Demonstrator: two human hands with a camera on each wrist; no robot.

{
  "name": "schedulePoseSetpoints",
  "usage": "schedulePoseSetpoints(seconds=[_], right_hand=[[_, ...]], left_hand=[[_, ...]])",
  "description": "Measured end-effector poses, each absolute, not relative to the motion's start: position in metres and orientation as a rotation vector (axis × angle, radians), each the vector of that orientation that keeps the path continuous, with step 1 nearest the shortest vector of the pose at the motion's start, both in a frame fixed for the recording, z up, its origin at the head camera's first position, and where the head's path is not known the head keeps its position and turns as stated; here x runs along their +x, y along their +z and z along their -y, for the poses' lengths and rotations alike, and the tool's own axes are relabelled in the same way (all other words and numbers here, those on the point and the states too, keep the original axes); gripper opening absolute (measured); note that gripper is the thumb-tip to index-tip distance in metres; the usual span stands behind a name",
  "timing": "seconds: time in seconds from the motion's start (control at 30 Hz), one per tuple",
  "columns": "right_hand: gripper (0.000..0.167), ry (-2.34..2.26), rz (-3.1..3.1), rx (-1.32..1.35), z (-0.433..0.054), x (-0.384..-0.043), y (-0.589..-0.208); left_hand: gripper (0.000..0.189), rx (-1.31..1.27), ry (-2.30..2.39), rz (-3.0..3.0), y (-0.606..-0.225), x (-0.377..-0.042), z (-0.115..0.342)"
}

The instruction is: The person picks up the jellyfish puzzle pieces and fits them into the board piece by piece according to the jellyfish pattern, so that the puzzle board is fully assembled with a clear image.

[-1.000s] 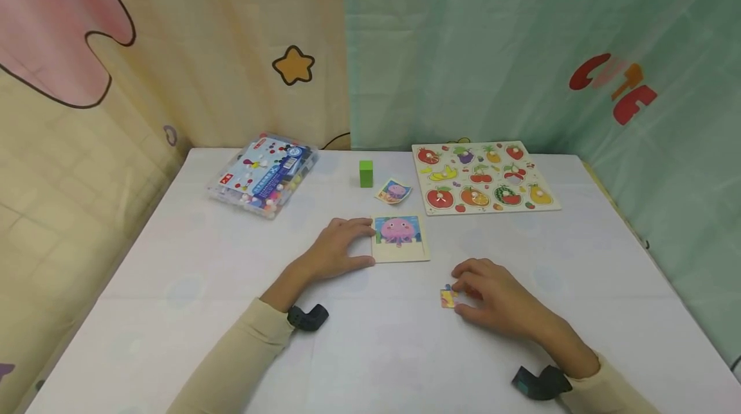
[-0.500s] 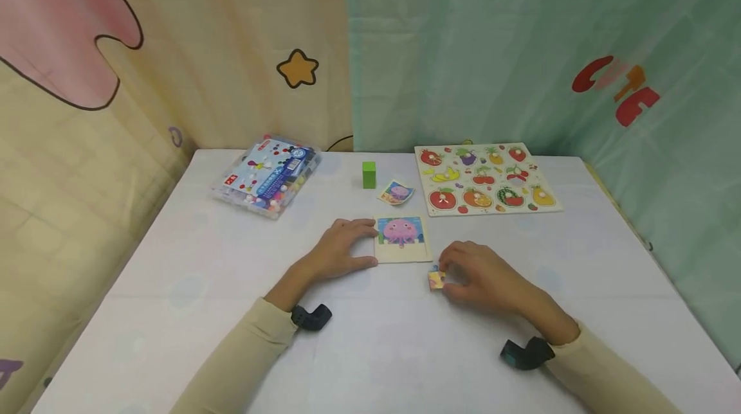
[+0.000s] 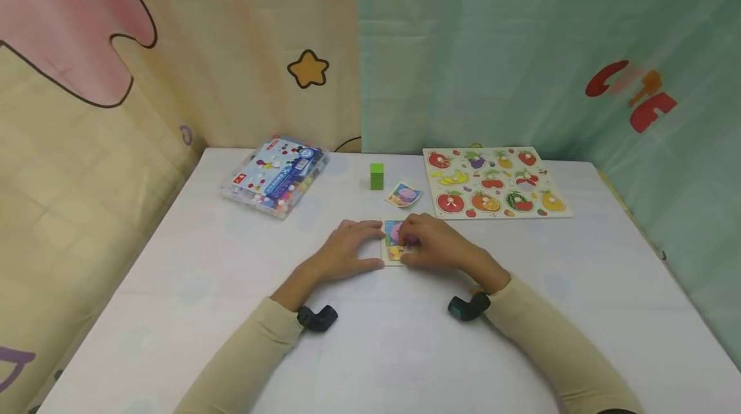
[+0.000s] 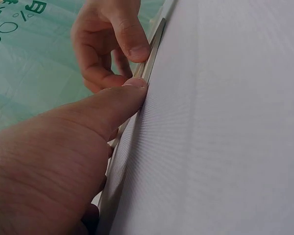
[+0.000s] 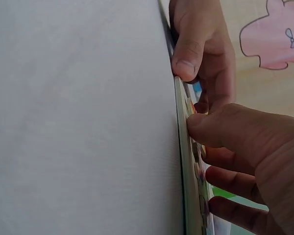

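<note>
A small wooden puzzle board (image 3: 384, 261) lies mid-table, its upper part filled by a pink octopus picture (image 3: 392, 230). My left hand (image 3: 340, 251) holds the board's left side, thumb near the lower corner and fingers near the upper one. In the left wrist view, that thumb presses against the board's edge (image 4: 157, 44). Over the board, my right hand (image 3: 437, 243) pinches a yellow puzzle piece (image 3: 396, 252) in the lower left of the pale strip. Its curled fingers cover the board's right half. From the right wrist, the right thumb sits at the board's near edge (image 5: 182, 147).
Behind the board lie a small octopus picture card (image 3: 403, 195) and a green block (image 3: 377, 177). A fruit puzzle board (image 3: 498, 182) rests at the back right. At the back left is a clear plastic case (image 3: 274, 176) of coloured balls. Curtains (image 3: 463, 47) border the table.
My right hand has carried the yellow puzzle piece left and away from me, from the bare table onto the puzzle board. My left hand has kept its hold on the board's left side.
</note>
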State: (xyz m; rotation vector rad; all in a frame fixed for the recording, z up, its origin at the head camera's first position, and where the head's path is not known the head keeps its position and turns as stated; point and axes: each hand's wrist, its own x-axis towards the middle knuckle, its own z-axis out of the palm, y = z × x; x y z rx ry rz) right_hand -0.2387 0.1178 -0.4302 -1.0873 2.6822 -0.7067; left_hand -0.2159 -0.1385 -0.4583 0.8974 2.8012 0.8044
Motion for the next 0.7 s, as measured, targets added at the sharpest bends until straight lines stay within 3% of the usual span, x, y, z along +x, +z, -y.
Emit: schedulePoseSetpoints(seconds=[0.7], right_hand=[[0.020, -0.824, -2.657, -1.115, -0.1195, -0.2408, -0.4399]], left_hand=[[0.058, 0.881, 0.793, -2.790, -0.4557, -0.2171, 0.1368]])
